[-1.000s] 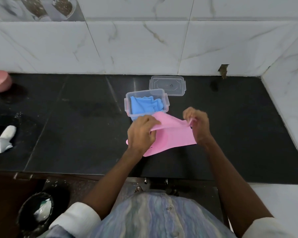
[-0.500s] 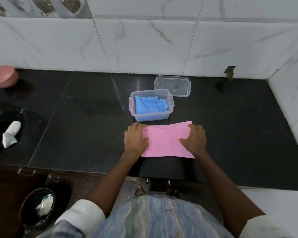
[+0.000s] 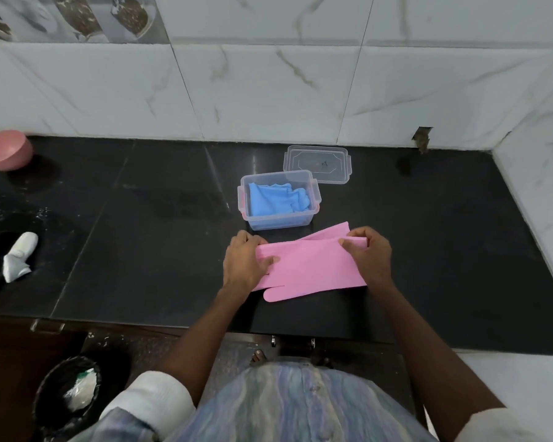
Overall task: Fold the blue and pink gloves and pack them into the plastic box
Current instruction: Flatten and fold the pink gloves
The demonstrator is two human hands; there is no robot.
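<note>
A pink glove (image 3: 310, 267) lies on the black counter (image 3: 141, 250), its thumb pointing toward me. My left hand (image 3: 246, 261) pinches its finger end on the left. My right hand (image 3: 369, 253) pinches its cuff end on the right and lifts that edge. Just behind the glove stands the clear plastic box (image 3: 280, 223) with the folded blue glove (image 3: 276, 200) inside.
The box's clear lid (image 3: 316, 164) lies behind the box near the tiled wall. A pink bowl (image 3: 5, 149) sits at the far left, a white tube (image 3: 18, 256) nearer on the left. A bin (image 3: 67, 393) stands on the floor below the counter edge.
Half a second ago both hands pressed the pink glove flat on the counter. Now they pinch its two ends and the far long edge is lifted and folding over.
</note>
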